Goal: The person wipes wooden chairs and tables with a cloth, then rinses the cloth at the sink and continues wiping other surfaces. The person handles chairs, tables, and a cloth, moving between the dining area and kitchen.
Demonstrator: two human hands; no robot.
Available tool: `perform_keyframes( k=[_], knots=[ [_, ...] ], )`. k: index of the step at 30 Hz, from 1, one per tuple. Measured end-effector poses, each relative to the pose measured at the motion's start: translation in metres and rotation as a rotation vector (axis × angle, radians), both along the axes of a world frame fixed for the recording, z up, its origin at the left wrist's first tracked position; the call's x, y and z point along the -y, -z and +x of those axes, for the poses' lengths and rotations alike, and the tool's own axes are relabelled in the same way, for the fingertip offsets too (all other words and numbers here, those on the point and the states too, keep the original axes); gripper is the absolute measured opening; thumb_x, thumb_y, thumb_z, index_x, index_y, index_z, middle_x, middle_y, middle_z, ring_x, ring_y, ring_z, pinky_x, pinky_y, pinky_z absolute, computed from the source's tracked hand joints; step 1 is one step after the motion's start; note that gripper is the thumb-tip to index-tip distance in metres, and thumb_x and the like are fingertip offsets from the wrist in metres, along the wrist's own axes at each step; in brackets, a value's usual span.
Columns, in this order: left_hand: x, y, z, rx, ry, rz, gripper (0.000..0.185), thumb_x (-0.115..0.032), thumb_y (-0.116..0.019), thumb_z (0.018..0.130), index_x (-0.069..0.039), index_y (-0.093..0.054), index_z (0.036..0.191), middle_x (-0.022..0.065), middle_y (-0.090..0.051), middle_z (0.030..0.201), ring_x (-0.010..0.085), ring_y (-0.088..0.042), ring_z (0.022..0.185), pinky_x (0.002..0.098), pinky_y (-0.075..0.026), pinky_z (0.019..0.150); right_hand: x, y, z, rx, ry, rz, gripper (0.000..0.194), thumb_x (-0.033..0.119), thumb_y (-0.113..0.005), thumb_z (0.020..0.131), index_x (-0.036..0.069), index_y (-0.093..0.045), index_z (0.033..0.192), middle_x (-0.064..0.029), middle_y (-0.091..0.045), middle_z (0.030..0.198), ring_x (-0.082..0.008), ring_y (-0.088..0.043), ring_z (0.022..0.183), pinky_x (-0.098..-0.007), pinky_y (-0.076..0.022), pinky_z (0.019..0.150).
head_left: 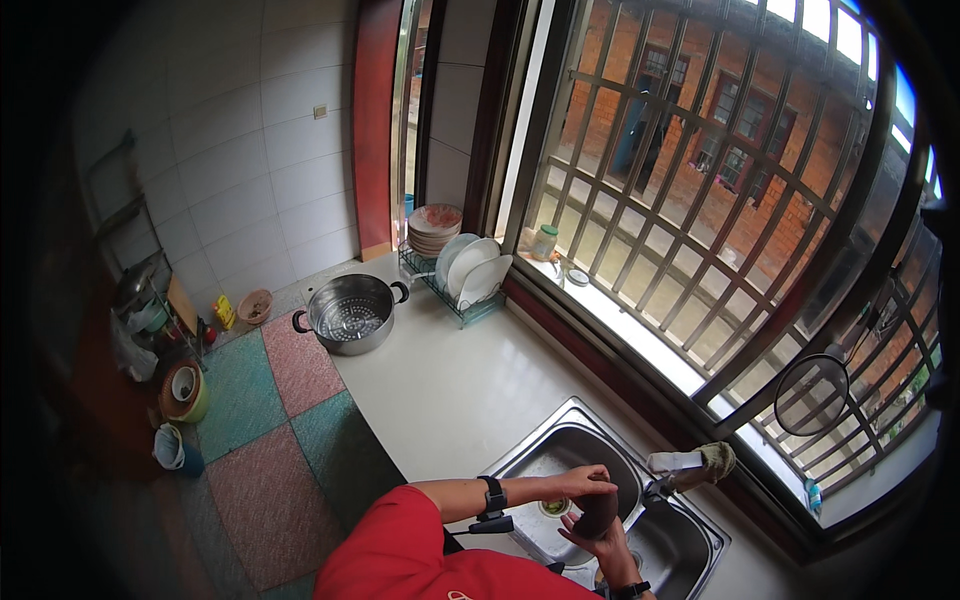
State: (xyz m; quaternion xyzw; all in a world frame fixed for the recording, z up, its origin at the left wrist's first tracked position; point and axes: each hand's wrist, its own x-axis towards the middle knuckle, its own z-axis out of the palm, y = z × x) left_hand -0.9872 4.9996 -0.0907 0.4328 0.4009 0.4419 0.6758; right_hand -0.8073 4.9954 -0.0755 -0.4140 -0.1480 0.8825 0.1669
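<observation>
A dark reddish-brown, oblong object (598,511), perhaps a root vegetable, is between my two hands above a double stainless steel sink (574,411). My left hand (583,482) grips its upper end from above. The lower end rests in my right hand (600,537), whose fingers curve up around it. Below the hands, some green scraps lie at the drain strainer (555,508) of the left basin. The right basin (675,551) is partly hidden by my right forearm. The faucet (660,487) stands behind the basins, near a cloth (718,461). No running water is visible.
A two-handled steel steamer pot (351,315) stands at the counter's far left end. Beside it, a dish rack (465,311) holds plates and stacked bowls. A barred window (675,172) runs along the back, with a mesh strainer (812,394) hanging there. Buckets (184,450) stand on the floor.
</observation>
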Motion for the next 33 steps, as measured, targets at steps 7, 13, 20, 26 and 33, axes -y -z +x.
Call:
perform_keyframes(
  k=[7, 13, 20, 26, 33],
  knots=[
    [0.015, -0.014, -0.023, -0.421, -0.022, 0.475, 0.060, -0.044, -0.079, 0.078, -0.006, -0.051, 0.115, 0.0127, -0.057, 0.107, 0.0248, -0.056, 0.102, 0.0366, -0.047, 0.088, 0.003, 0.006, -0.019, -0.012, -0.202, 0.418, 0.044, 0.053, -0.055, 0.093, 0.014, -0.057, 0.114, -0.0082, -0.062, 0.109, -0.0292, -0.061, 0.101, -0.0504, -0.0471, 0.096],
    [0.040, -0.040, -0.035, -0.672, 0.223, 0.591, 0.067, -0.041, -0.082, 0.072, -0.003, -0.046, 0.115, 0.0176, -0.048, 0.108, 0.0357, -0.055, 0.101, 0.0422, -0.047, 0.086, -0.004, 0.043, -0.028, -0.413, 0.020, -0.190, 0.034, 0.038, -0.049, 0.098, 0.011, -0.060, 0.115, -0.0059, -0.067, 0.107, -0.0238, -0.064, 0.096, -0.0352, -0.0547, 0.083],
    [0.033, -0.040, -0.033, -0.356, 0.013, 0.385, 0.055, -0.032, -0.079, 0.075, -0.005, -0.047, 0.111, 0.0136, -0.061, 0.103, 0.0221, -0.061, 0.099, 0.0351, -0.050, 0.087, -0.008, 0.037, -0.031, -0.100, 0.313, 0.024, 0.052, 0.055, -0.044, 0.098, 0.015, -0.055, 0.129, -0.0087, -0.059, 0.126, -0.0300, -0.057, 0.116, -0.0463, -0.0485, 0.099],
    [0.029, -0.023, -0.044, -0.297, -0.039, 0.373, 0.054, -0.031, -0.077, 0.077, -0.006, -0.046, 0.113, 0.0133, -0.060, 0.105, 0.0222, -0.060, 0.097, 0.0360, -0.050, 0.087, 0.015, 0.012, -0.050, -0.180, 0.351, -0.147, 0.054, 0.058, -0.046, 0.096, 0.017, -0.055, 0.130, -0.0139, -0.055, 0.131, -0.0351, -0.055, 0.120, -0.0567, -0.0446, 0.103],
    [0.049, 0.012, -0.034, 0.558, -0.054, -0.276, 0.031, -0.028, -0.059, 0.099, -0.011, -0.052, 0.124, 0.0088, -0.059, 0.120, 0.0238, -0.061, 0.109, 0.0434, -0.053, 0.093, 0.010, -0.022, -0.062, 0.306, 0.695, 0.715, 0.014, 0.005, -0.060, 0.091, 0.006, -0.059, 0.105, -0.0083, -0.064, 0.106, -0.0201, -0.063, 0.100, -0.0329, -0.0511, 0.090]
  ],
)
